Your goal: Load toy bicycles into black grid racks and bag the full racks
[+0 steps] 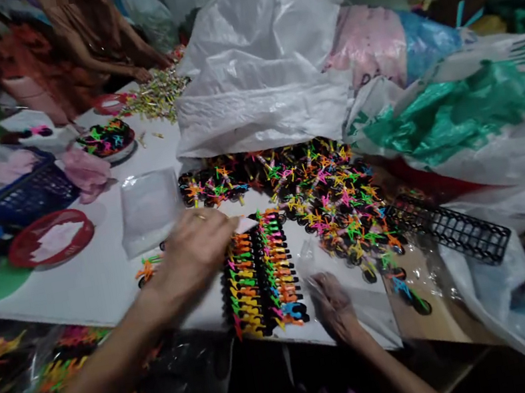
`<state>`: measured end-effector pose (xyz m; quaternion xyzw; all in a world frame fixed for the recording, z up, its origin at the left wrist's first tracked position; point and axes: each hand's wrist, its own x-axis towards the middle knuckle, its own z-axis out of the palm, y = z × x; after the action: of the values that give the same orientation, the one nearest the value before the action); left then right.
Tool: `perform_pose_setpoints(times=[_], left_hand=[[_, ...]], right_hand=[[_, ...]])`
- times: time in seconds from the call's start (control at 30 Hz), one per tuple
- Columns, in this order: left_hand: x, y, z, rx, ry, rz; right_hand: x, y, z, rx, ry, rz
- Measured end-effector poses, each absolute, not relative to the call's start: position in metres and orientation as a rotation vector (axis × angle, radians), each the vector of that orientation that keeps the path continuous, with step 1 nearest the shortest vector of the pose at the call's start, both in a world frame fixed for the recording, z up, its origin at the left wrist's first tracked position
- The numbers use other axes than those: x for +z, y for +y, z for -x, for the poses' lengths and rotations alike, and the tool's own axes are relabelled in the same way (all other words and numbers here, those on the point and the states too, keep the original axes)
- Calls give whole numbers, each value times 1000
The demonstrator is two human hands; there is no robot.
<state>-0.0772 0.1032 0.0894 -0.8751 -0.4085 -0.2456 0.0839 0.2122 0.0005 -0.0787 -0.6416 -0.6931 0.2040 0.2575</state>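
Two upright rows of small toy bicycles (281, 261) in bright colours with black wheels stand packed side by side at the table's front edge. My left hand (202, 241) reaches over the top of the left row, its fingers closed on a small white piece of paper (246, 224). To the right of the rows, my right hand (333, 302) is low at the table edge, somewhat blurred, with curled fingers on a clear plastic bag (309, 254). A loose heap of the same toy bicycles (328, 195) lies behind and to the right.
A stack of clear bags (150, 209) lies left of my left hand. Further left are a red dish (51, 238) and a blue basket (24, 201). A large white sack (262, 112) stands behind the heap. A black rack (472, 232) lies right. Another person (98, 42) works at the far left.
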Motion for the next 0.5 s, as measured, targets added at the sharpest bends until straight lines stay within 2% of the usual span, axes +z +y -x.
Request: perform_pose_setpoints(times=[0.1,0.17,0.33,0.5], left_hand=[[71,82,35,-308,-1273,2690],[55,72,24,-178,-1416,2691],[24,40,17,-123,-1656,2672],[15,26,9,-144,-1644,2707]], right_hand=[[-73,-2,-208,554,-1862,1715],[-70,-2,-207,556,-1859,1698],[-68,-2,-208,600,-1841,1656],[-73,-3,-209,601,-1808,1669]])
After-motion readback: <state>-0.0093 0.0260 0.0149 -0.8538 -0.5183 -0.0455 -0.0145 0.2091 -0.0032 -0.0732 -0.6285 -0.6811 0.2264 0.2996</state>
